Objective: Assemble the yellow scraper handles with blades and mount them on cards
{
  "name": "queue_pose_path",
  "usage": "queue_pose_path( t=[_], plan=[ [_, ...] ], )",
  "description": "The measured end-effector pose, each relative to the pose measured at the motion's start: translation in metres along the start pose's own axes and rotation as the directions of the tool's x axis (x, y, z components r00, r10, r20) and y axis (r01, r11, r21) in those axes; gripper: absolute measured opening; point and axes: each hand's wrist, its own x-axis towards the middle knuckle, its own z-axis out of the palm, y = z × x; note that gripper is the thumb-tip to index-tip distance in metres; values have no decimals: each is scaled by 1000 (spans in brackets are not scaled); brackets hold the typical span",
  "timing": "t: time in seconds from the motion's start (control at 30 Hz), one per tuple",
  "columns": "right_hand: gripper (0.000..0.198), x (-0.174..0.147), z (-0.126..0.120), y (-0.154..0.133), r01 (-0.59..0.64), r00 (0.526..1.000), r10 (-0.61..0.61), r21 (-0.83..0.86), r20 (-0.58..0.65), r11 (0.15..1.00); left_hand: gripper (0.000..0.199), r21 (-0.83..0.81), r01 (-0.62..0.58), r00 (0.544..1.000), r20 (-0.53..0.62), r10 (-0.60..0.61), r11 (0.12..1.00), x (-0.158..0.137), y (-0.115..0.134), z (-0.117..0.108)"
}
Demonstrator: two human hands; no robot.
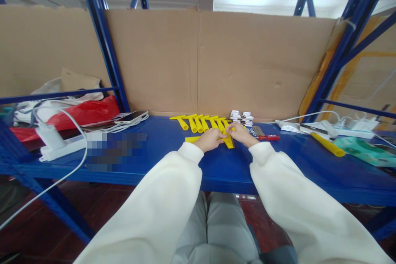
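Note:
My left hand (212, 139) is closed around a yellow T-shaped plastic tool (228, 142) on the blue shelf top. My right hand (239, 133) meets it from the other side, fingertips pinched together above the yellow plastic; whatever small thing they hold is hidden. A yellow strip (192, 139) sticks out left of my left hand; whether it belongs to the same tool I cannot tell. Just behind my hands lie several matching yellow T-shaped tools (198, 123) in a row. A red-handled tool, like a screwdriver (269, 137), lies right of my right hand.
White-and-black small pieces (243, 117) are stacked behind my right hand. Rightward are a yellow tube (328, 144), a green packet (365, 151) and a power strip (355, 130). Leftward lie a phone (133, 116), cables and a red bag (89, 112). Cardboard (198, 62) closes the back.

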Motion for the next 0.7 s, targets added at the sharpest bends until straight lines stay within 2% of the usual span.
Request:
queue_pose_path(
  t=[0.07,0.13,0.27,0.33,0.4,0.5,0.57,0.7],
  plan=[
    [5,1,4,2,-1,999,5,96,-39,995,34,0,-2,1000,-7,2,1000,0,0,0],
    [10,1,7,3,-26,996,42,202,-77,979,33,-14,4,1000,-20,-5,1000,0,1,0],
    [22,0,3,0,-132,975,194,429,-104,894,31,-40,31,997,-70,-33,999,0,1,1],
    [23,-2,-6,-5,-196,970,242,566,-7,801,31,-33,55,993,-101,-58,998,0,1,0],
    [21,-6,-15,-9,-295,955,219,666,198,685,31,-27,84,988,-131,-87,996,0,2,-1],
    [18,-12,-25,-14,-436,882,144,663,448,608,30,-16,111,983,-144,-112,994,1,2,-4],
    [17,-13,-25,-15,-457,861,124,646,493,612,32,-4,112,985,-134,-112,994,1,1,-4],
    [15,-14,-20,-13,-409,880,74,671,468,619,39,9,113,982,-151,-111,994,1,0,0]
  ],
)
